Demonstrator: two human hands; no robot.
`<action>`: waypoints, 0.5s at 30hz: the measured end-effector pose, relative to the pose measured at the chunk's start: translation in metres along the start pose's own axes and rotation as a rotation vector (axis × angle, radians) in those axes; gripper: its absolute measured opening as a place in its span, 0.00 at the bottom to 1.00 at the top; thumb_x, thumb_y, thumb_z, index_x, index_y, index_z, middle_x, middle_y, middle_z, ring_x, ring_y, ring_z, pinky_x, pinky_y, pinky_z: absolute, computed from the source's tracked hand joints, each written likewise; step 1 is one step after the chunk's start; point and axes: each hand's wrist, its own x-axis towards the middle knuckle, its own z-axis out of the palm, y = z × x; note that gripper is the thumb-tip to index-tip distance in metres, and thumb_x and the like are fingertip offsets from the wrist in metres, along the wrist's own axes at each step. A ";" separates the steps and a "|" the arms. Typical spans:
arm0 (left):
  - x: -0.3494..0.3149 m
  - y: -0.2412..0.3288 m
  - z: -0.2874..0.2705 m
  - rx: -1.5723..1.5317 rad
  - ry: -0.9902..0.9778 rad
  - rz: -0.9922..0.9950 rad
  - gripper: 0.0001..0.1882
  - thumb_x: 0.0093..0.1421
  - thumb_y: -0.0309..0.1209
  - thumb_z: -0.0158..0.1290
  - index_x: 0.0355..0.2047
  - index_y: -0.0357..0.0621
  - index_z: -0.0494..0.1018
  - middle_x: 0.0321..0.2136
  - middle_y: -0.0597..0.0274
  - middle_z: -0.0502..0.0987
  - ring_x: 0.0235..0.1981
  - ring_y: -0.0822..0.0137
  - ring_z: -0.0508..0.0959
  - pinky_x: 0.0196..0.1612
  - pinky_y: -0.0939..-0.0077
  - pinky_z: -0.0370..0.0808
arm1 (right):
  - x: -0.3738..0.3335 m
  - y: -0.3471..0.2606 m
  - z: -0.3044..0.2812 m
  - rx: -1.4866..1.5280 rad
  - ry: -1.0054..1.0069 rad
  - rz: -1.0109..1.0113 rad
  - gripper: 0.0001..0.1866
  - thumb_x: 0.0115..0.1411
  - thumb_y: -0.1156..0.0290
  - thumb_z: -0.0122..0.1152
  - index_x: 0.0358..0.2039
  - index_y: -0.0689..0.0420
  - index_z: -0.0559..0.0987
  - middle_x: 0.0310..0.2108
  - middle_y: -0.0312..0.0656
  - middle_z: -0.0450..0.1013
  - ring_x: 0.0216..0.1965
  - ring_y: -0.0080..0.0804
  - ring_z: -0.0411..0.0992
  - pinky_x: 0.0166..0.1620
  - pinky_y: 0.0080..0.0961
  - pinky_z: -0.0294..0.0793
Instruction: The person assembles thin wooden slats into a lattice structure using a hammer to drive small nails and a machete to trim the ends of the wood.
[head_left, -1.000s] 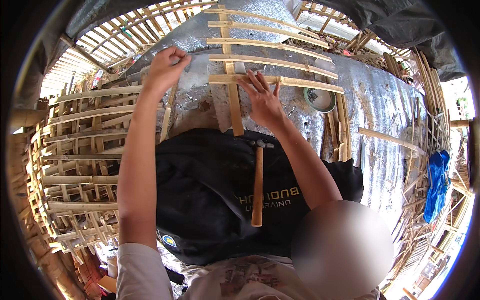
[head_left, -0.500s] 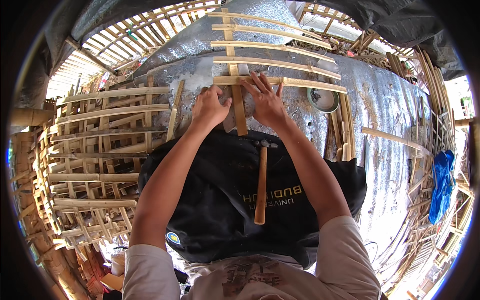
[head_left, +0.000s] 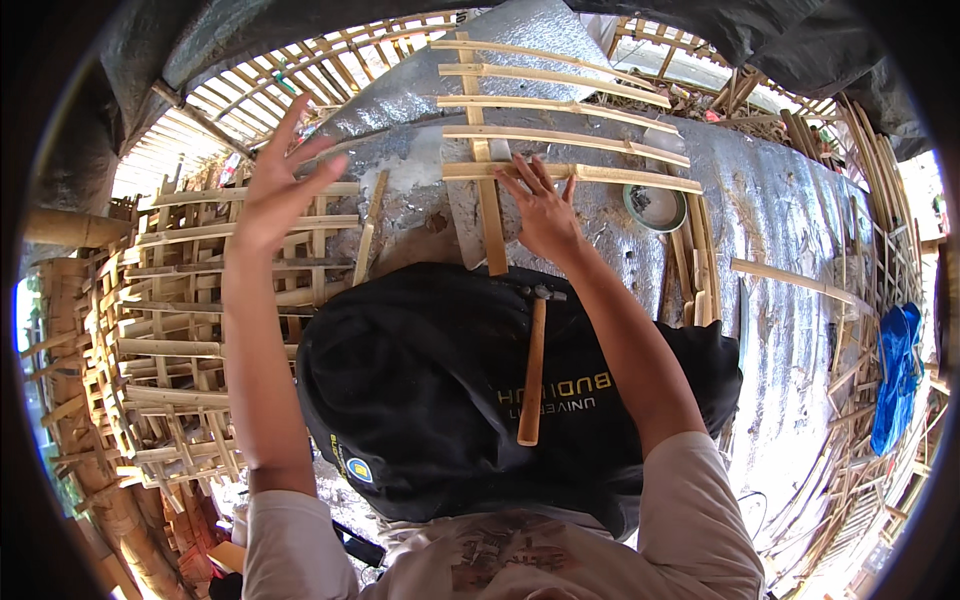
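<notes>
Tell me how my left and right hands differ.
Your left hand is raised, touching nothing; your right hand rests on the nearest crosswise bamboo strip. Your left hand is beyond that strip's left end; your right hand is within its length. Both are bare, fingers spread.

We've got this crinkly silvery sheet (head_left: 780,200) down, and sitting right on it: a bamboo slat frame (head_left: 481,150), a green-rimmed bowl (head_left: 659,229) and loose bamboo strips (head_left: 371,225).
</notes>
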 end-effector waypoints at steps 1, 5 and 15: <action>0.002 -0.003 -0.032 -0.712 -0.199 -0.378 0.34 0.59 0.33 0.62 0.64 0.46 0.62 0.52 0.57 0.76 0.42 0.61 0.80 0.38 0.59 0.79 | -0.004 -0.003 -0.004 0.049 0.004 -0.004 0.44 0.51 0.83 0.56 0.68 0.38 0.61 0.73 0.40 0.48 0.73 0.47 0.45 0.64 0.80 0.40; -0.002 -0.103 -0.058 1.030 -0.107 -0.154 0.35 0.59 0.34 0.63 0.63 0.38 0.61 0.53 0.57 0.73 0.39 0.62 0.77 0.46 0.63 0.77 | 0.002 -0.019 0.000 0.057 0.046 -0.031 0.45 0.49 0.82 0.59 0.68 0.38 0.61 0.72 0.41 0.50 0.73 0.49 0.47 0.63 0.81 0.40; 0.005 -0.102 -0.065 1.066 -0.096 0.060 0.23 0.58 0.38 0.63 0.45 0.37 0.67 0.59 0.50 0.70 0.30 0.59 0.82 0.42 0.65 0.80 | 0.004 -0.023 0.003 0.041 0.021 -0.038 0.46 0.49 0.82 0.61 0.68 0.37 0.60 0.72 0.40 0.50 0.73 0.48 0.46 0.64 0.80 0.42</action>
